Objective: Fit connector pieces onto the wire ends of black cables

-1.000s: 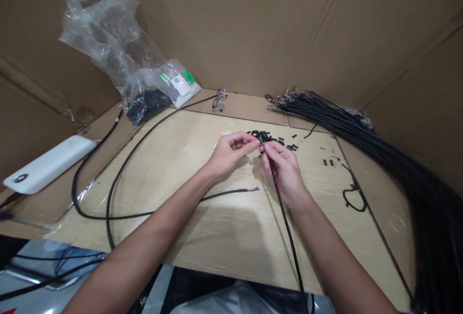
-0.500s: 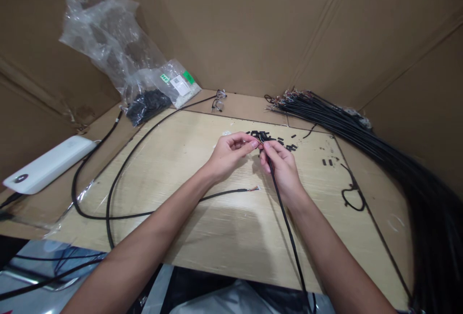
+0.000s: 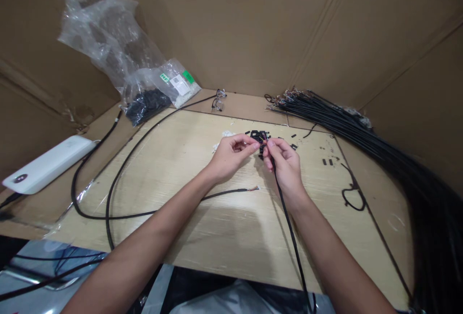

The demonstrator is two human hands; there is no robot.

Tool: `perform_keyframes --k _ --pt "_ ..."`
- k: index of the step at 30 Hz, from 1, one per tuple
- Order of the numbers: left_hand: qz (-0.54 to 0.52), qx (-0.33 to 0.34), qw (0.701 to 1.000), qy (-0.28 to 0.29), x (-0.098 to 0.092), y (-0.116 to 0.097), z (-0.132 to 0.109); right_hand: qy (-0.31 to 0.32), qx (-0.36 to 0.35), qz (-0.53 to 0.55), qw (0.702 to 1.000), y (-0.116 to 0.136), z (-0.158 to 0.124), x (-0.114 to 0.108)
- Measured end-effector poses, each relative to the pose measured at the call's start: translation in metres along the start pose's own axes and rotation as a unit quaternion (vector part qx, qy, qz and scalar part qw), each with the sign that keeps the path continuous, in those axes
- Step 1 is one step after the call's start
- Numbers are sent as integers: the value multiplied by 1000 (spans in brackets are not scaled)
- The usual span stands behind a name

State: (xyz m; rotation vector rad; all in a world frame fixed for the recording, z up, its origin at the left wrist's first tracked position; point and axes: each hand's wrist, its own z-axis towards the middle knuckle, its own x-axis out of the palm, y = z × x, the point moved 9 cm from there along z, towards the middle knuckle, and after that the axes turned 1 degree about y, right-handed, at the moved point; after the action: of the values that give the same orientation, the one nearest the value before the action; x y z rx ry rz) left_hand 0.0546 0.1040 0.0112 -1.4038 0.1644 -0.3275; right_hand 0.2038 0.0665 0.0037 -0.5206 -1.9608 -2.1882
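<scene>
My right hand pinches a black cable just below its stripped end, where thin coloured wires fan out between the two hands. The cable runs down from that hand over the table's front edge. My left hand is closed, thumb and forefinger pressed together at the wire tips, apparently on a thin wire. Behind the fingers lies a pile of short black tube pieces, partly hidden by the hands. A second cable's stripped end rests on the wooden board, below the hands.
A thick bundle of black cables curves along the right side. Back left are plastic bags, one holding black parts. Glasses lie at the back, small white pieces beside the pile, a white device far left. Cardboard walls enclose the table.
The right hand has shifted slightly right with the cable, and the wires are spread a little further apart. The left hand has moved slightly right and stays pinched near the wire tips.
</scene>
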Motion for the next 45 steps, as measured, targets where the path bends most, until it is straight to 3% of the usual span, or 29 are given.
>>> perform_keyframes --k 5,8,11,15,20,30,35,39,45 --pt "43 -1 999 29 8 4 -4 21 15 19 999 -2 2 1" --pt "48 5 999 12 5 2 -4 23 -2 -2 1000 -1 1 1" --pt "43 14 999 0 2 -1 -2 27 -72 -106 991 10 -3 3" --pt "47 19 999 2 3 -3 -2 24 -134 -260 956 22 -10 6" --pt "44 23 999 -5 1 -4 -2 9 -178 -351 919 35 -15 9" --pt "48 17 998 -20 -2 -3 -1 7 -97 -167 981 23 -11 5" --pt "47 18 999 -16 -2 -3 -1 12 -38 -66 997 15 -3 2" --pt "48 22 998 -16 -1 -4 -2 40 -1 -73 997 6 2 2" --pt "61 28 998 -4 2 -7 -3 24 -50 -183 981 8 -5 2"
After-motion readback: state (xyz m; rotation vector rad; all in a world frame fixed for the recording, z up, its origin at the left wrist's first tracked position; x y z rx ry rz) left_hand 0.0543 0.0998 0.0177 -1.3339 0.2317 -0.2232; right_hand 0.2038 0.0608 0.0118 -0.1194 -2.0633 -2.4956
